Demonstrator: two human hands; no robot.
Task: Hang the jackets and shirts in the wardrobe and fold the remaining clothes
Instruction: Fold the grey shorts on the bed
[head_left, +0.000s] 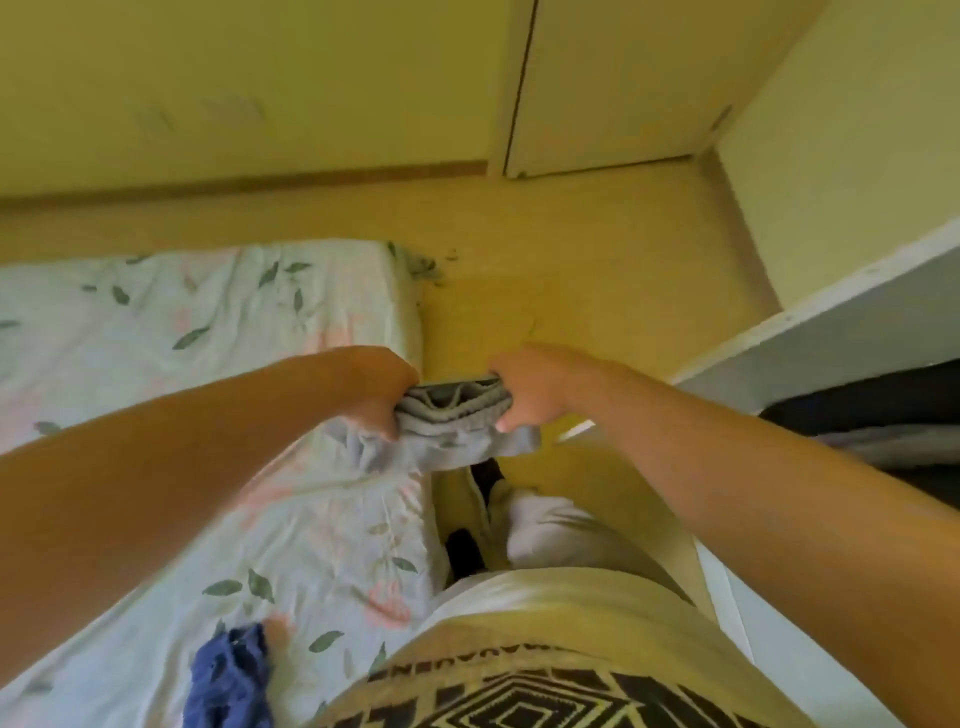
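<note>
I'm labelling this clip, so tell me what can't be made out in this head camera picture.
Head view only:
Grey garment, bunched between the left hand and right hand: its type is hidden by folds and blur.
Blue garment on the bed: crumpled, cut off by the bottom edge.
Dark clothes under the white shelf: cut off by the right edge, partly behind the right forearm.

Head-worn view, facing steeply down, close above left hand (382, 395), right hand (524, 397)
</note>
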